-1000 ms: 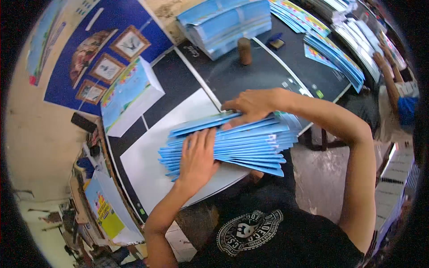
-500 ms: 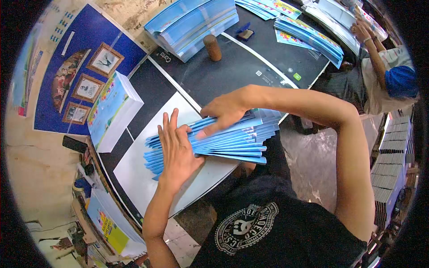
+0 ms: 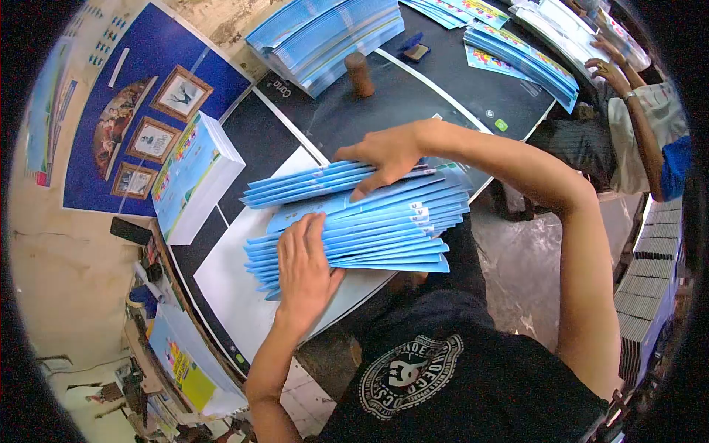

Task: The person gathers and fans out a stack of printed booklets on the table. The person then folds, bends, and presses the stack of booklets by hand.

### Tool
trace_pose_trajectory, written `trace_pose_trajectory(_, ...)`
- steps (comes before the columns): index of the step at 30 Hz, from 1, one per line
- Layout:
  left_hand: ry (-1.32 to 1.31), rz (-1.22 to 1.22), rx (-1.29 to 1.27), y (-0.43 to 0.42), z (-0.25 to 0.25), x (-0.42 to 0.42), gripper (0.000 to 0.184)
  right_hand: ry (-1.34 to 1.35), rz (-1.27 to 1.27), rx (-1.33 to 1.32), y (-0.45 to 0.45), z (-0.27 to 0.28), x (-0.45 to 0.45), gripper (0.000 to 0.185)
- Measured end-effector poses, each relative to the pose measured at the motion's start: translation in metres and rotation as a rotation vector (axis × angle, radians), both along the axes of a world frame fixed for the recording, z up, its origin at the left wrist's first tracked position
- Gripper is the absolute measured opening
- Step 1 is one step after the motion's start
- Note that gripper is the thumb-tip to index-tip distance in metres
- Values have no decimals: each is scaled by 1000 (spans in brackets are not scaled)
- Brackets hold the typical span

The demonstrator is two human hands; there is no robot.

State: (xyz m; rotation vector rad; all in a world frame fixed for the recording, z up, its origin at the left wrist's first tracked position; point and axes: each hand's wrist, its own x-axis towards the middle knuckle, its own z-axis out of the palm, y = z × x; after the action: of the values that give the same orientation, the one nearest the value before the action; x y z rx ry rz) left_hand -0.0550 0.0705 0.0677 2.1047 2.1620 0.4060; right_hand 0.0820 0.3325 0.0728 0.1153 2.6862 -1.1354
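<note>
A fanned pile of blue folded booklets (image 3: 391,240) lies over a white sheet (image 3: 229,277) on the black table. My left hand (image 3: 304,258) rests on the near part of the pile, fingers bent over the booklet edges and thumb at its near side. At the far side, my right hand (image 3: 388,159) grips a smaller bunch of booklets (image 3: 310,182) between thumb and fingers. That bunch is separated by a gap from the booklets under my left hand, and a broad blue cover shows between them.
Behind stand a tall blue booklet stack (image 3: 332,44), a brown cylinder (image 3: 359,74) and a stamp pad (image 3: 415,50). A thick booklet stack (image 3: 196,177) is at the left. More fanned booklets (image 3: 521,59) lie back right, near another person's hands (image 3: 611,66).
The far bunch has parted from the rest of the pile under my right hand. My left hand, raised with fingers spread half a second ago, has come down on the near booklets.
</note>
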Motion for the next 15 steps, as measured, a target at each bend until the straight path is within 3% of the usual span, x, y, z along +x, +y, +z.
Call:
trace_pose_trajectory(9,67,-1,-38,1,0,2,69,281,-81,349,-14,-6,9,75)
trace_pose_trajectory(15,36,-64,-63,7,1,-5,46,244,-59,429,-25,-4,11,107)
